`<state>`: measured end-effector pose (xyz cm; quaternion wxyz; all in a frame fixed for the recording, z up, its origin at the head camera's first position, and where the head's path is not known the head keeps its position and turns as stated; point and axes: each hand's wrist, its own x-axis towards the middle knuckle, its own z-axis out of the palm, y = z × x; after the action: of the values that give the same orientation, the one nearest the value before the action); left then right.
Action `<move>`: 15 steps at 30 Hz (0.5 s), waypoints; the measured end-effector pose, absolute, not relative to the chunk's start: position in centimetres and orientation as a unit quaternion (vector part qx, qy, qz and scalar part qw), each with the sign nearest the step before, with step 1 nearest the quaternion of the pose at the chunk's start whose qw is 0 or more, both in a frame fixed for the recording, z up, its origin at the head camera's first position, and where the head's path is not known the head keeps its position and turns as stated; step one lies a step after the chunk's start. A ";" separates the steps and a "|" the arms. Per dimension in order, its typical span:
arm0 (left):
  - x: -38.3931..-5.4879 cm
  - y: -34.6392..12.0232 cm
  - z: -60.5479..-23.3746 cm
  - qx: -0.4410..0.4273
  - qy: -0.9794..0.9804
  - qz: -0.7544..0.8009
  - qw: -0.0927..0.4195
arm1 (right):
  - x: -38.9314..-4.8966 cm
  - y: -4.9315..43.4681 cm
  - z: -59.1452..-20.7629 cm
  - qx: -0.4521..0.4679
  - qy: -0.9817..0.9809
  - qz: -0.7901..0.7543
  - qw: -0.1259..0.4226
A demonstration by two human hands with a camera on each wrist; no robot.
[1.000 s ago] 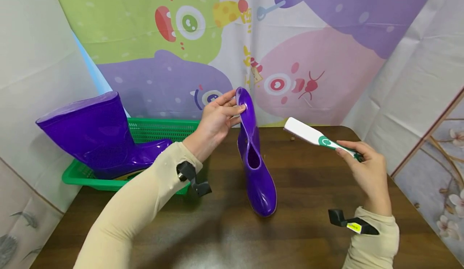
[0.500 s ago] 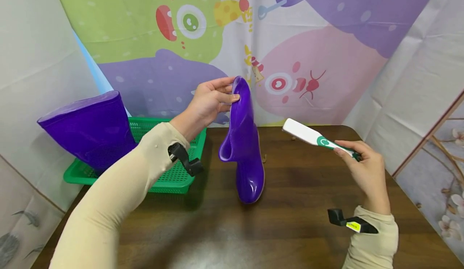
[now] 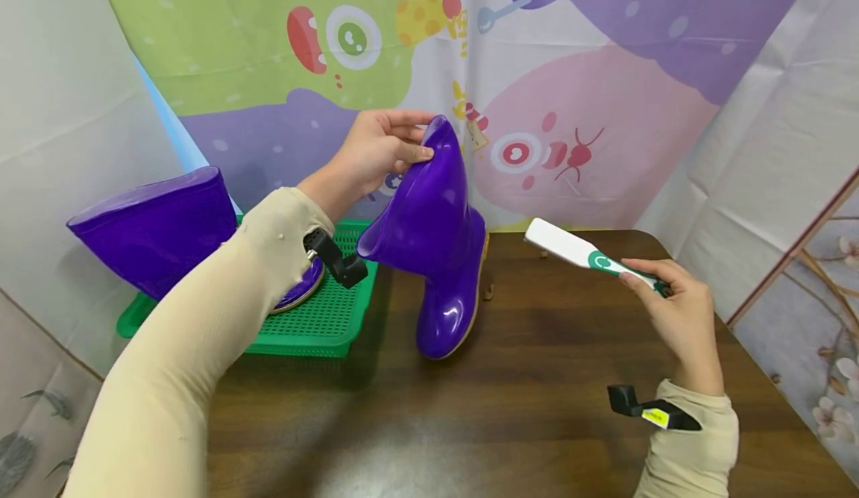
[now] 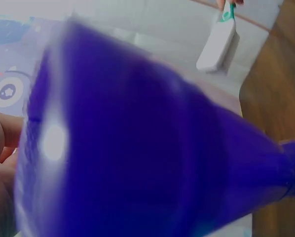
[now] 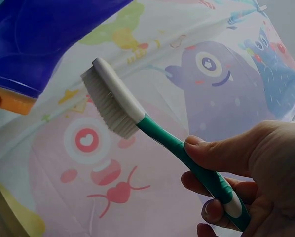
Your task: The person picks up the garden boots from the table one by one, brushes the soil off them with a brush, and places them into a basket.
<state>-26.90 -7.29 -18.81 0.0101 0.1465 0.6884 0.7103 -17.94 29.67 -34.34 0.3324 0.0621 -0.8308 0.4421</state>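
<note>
My left hand (image 3: pixel 372 155) grips the top rim of a purple rubber boot (image 3: pixel 429 218), thumb on the near side. The boot hangs with its toe down and turned a little toward me, its tan sole edge facing right. In the left wrist view its purple shaft (image 4: pixel 132 143) fills most of the picture, blurred. Off to the right, my right hand (image 3: pixel 681 319) holds a scrubbing brush (image 3: pixel 564 243) by its green-and-white handle. White bristles (image 5: pixel 108 106) show in the right wrist view, apart from the boot.
A second purple boot (image 3: pixel 168 229) sits in a green plastic basket (image 3: pixel 329 338) at the left, partly hidden by my left sleeve. Small brown crumbs (image 3: pixel 488 291) lie on the wooden table (image 3: pixel 537 408). A cartoon-print curtain (image 3: pixel 523 110) hangs behind.
My left hand has raised the boot and moved it up and left, turning it so its side and sole edge show. My right hand and the brush stay almost still.
</note>
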 end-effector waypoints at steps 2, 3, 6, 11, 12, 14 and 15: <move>-26.9 -7.5 -18.5 0.145 0.703 0.696 0.009 | -17.9 29.7 -34.3 0.061 -0.831 0.442 0.332; -27.0 -7.6 -18.3 0.145 0.712 0.687 0.009 | -18.0 29.7 -34.3 0.061 -0.831 0.442 0.332; -27.0 -7.8 -17.8 0.145 0.731 0.667 0.009 | -18.1 29.7 -34.4 0.059 -0.829 0.445 0.333; -26.8 -8.0 -17.2 0.157 0.755 0.636 -0.003 | -18.0 29.7 -34.4 0.063 -0.828 0.447 0.333; -26.8 -8.0 -17.1 0.161 0.761 0.629 -0.008 | -17.9 29.7 -34.3 0.064 -0.828 0.447 0.333; -26.8 -8.0 -16.8 0.170 0.771 0.614 -0.018 | -17.8 29.6 -34.2 0.065 -0.829 0.445 0.332; -26.8 -8.0 -16.7 0.175 0.778 0.603 -0.026 | -17.7 29.6 -34.2 0.064 -0.830 0.443 0.331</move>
<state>-26.83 -8.05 -16.74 -0.0256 0.1754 0.7781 0.6026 -17.72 29.63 -34.21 0.3312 0.0641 -0.8304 0.4435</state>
